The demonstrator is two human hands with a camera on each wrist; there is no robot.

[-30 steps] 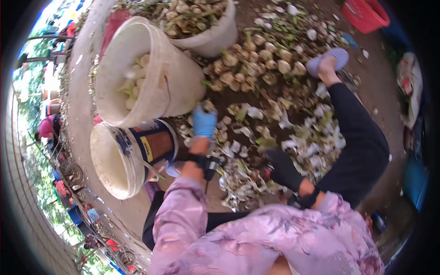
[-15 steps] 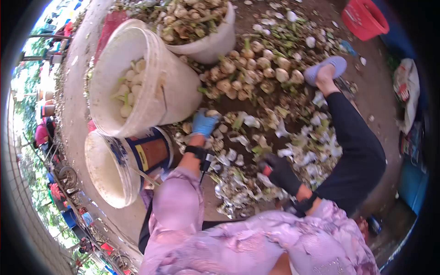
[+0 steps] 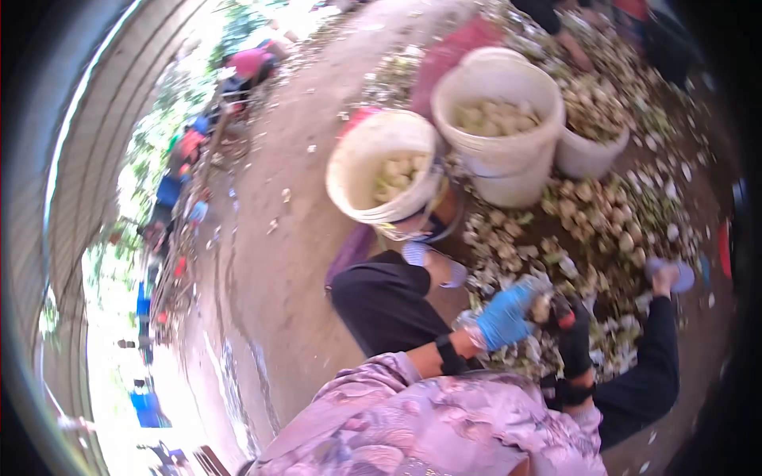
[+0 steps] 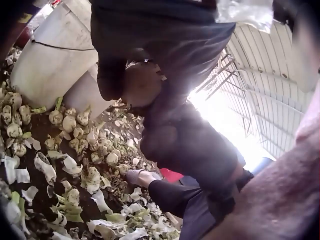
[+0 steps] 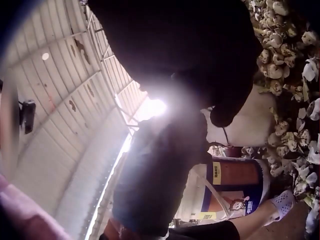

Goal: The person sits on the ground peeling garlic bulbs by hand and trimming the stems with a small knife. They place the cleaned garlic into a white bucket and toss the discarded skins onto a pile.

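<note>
One pale bulb (image 3: 541,309) sits at four o'clock, pinched by the left hand (image 3: 506,317); the right hand (image 3: 575,337) curls round something red (image 3: 566,320). Piled bulbs (image 3: 591,210) lie at three o'clock.

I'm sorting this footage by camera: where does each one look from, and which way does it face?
Head: worn on the head, facing forward and down at the left hand and right hand; sleeves and legs show.
Left wrist: on that wrist, facing past both dark hands toward bulbs and a white bucket; right leg shows.
Right wrist: on that wrist, facing past both hands toward a labelled bucket; left foot shows.
Shared: both wrist views catch the ribbed roof.
</note>
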